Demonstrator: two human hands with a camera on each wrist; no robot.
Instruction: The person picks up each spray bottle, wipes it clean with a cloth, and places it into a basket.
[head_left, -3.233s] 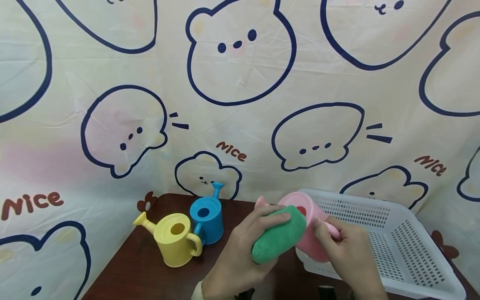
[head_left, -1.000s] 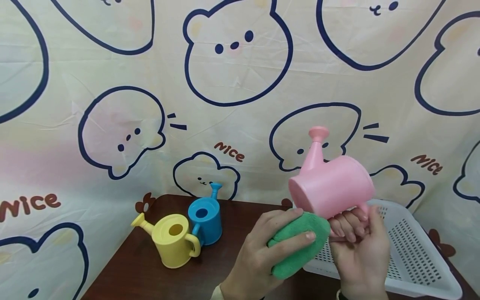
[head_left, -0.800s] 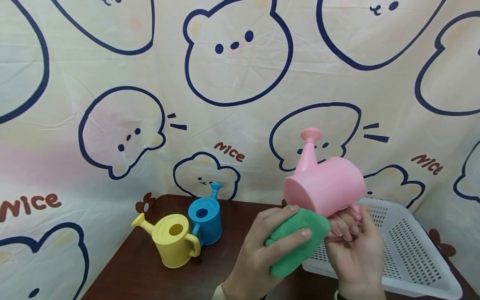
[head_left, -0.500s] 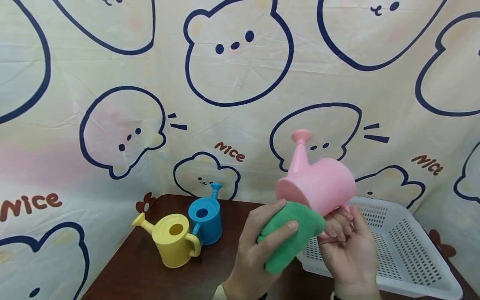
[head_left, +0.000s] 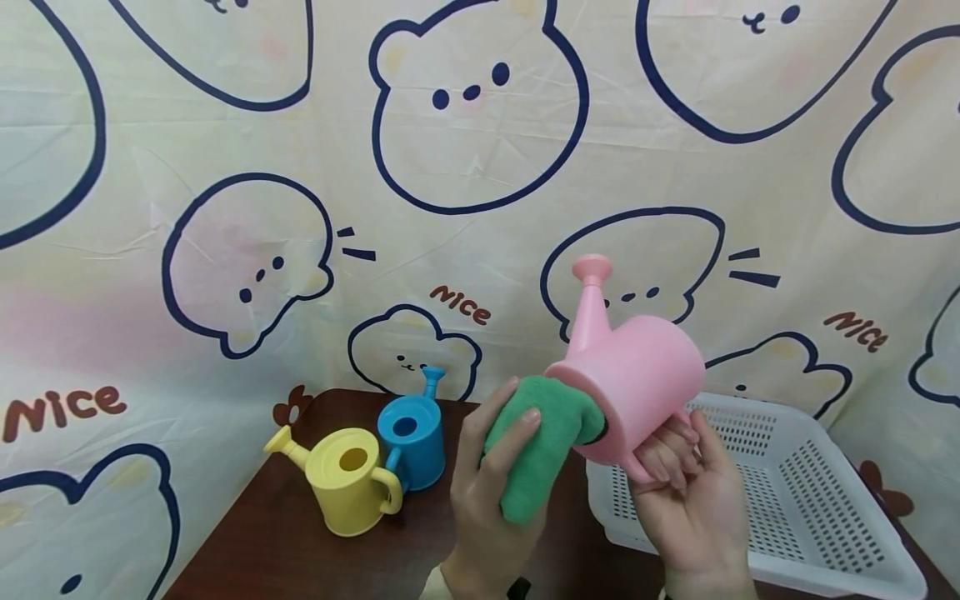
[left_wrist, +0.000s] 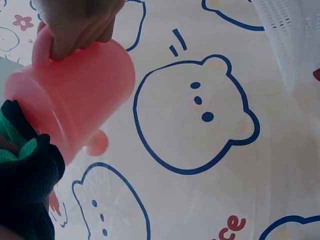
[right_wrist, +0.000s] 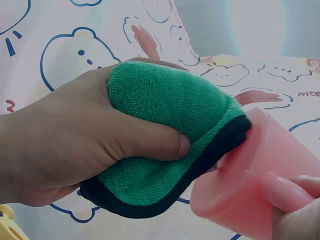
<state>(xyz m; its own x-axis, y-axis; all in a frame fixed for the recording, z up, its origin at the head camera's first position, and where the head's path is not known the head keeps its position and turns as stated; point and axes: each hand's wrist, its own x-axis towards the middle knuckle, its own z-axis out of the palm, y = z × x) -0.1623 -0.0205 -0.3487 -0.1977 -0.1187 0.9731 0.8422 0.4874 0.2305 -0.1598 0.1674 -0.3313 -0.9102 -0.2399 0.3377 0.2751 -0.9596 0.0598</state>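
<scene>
In the head view my left hand [head_left: 491, 492] grips a folded green cloth [head_left: 540, 442] with a dark border. The cloth presses against the left-facing end of a pink watering can [head_left: 637, 383], held tilted above the table with its spout up. My right hand [head_left: 690, 492] curls its fingers round the can's handle from below. The right wrist view shows the thumb across the green cloth [right_wrist: 155, 100], its dark edge by the can's rim. In the left wrist view, the cloth covers part of the pink can's [left_wrist: 90, 80] end.
A yellow watering can [head_left: 341, 483] and a blue one [head_left: 423, 442] stand upright on the dark brown table [head_left: 277, 542], left of my hands. Behind and right of the pink can sits a white perforated basket [head_left: 832, 492]. A printed cloth backdrop [head_left: 480, 167] hangs behind the table.
The pink can was turned from upright near the basket to tilted with spout up, then shifted slightly left. The right hand took a grip from below. The cloth moved to the can's left-facing end.
</scene>
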